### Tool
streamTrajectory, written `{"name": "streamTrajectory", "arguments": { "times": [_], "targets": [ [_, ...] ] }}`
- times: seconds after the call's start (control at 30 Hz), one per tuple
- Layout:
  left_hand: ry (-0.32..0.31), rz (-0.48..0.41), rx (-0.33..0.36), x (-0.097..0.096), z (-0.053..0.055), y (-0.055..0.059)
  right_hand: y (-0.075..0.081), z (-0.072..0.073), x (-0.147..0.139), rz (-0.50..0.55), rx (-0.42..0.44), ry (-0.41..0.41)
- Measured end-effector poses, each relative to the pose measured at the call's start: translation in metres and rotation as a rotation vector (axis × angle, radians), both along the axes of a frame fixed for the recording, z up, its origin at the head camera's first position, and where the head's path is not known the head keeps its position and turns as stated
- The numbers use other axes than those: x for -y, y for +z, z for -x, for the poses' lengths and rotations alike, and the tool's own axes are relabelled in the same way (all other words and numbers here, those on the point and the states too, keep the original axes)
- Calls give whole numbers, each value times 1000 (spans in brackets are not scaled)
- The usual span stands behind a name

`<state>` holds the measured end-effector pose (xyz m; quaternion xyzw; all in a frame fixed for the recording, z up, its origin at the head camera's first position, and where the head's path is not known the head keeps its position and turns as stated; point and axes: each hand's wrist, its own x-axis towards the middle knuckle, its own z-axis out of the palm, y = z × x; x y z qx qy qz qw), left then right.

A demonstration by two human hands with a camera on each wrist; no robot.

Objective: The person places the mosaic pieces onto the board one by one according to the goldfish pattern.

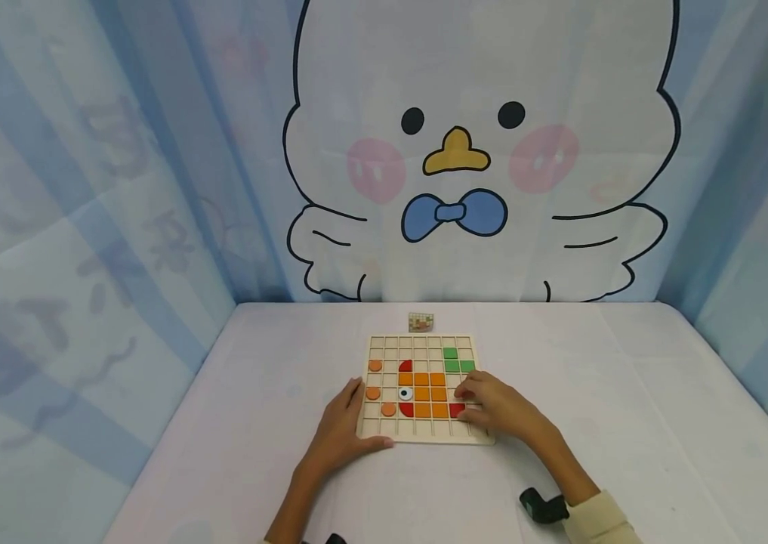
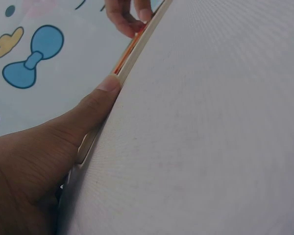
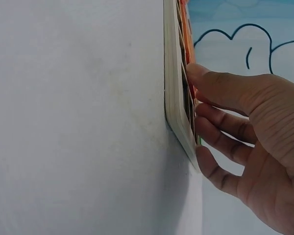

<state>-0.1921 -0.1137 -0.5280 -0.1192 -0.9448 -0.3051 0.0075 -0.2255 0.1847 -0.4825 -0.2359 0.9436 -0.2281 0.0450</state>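
Observation:
A pale wooden grid board (image 1: 424, 431) lies flat on the table. Orange square tiles (image 1: 422, 394), red tiles (image 1: 406, 410) with rounded edges and a round eye tile (image 1: 405, 394) form a fish-like shape. My left hand (image 1: 344, 431) rests against the board's near left corner, thumb extended along the front edge, fingers along the left side. My right hand (image 1: 499, 406) is over the board's right side. Its thumb touches a red tile (image 1: 456, 410) at the right of the orange block; the other fingers bend loosely over cells above it, with a gap to the thumb.
Three green square tiles (image 1: 451, 366) sit in the board's upper right cells, three orange discs (image 1: 373, 393) at its left. A small patterned piece (image 1: 421, 323) lies behind the board. White cloth covers the table (image 1: 628, 393); a printed curtain (image 1: 451, 264) hangs behind.

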Motion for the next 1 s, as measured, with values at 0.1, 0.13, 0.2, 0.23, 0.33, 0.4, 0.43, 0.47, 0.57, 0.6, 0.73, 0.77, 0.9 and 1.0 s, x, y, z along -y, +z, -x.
{"name": "streamTrajectory", "arguments": {
  "times": [0.1, 0.13, 0.2, 0.23, 0.33, 0.4, 0.43, 0.47, 0.57, 0.6, 0.73, 0.77, 0.9, 1.0],
  "targets": [
    [-4, 11, -7, 0, 0, -1, 0, -1, -3, 0, -13, 10],
    [-4, 13, -7, 0, 1, -2, 0, -1, -3, -1, -17, 13],
    [-4, 14, -6, 1, 1, -2, 0, -1, -4, 0, -18, 18],
    [-4, 11, -6, 1, 1, -2, 0, -2, -4, 1, -15, 19],
    [-2, 7, -4, 1, 2, -2, -1, -1, -5, 4, -7, 22],
    [-2, 3, -5, 1, 2, -2, -2, -1, -6, 6, 1, 17],
    [-3, -1, -6, 1, 2, -2, -2, 0, -6, 8, 4, 15],
    [-4, -4, -5, 1, 3, -2, -3, 0, -7, 9, 2, 18],
    [-9, -8, -1, 1, 4, -4, -4, 1, -8, 9, 3, 18],
    [-12, -8, 2, 1, 4, -4, -5, 1, -8, 8, 5, 18],
    [-13, -10, 22, 3, 5, -3, -7, 2, -7, 5, 8, 3],
    [-13, -15, 30, 4, 5, -2, -8, 2, -7, 8, -4, 6],
    [17, 28, 31, 8, 5, 2, -7, -1, -8, 27, -82, -38],
    [59, 167, -27, 16, 5, 5, -6, -1, -14, -8, -198, -117]
  ]
}}
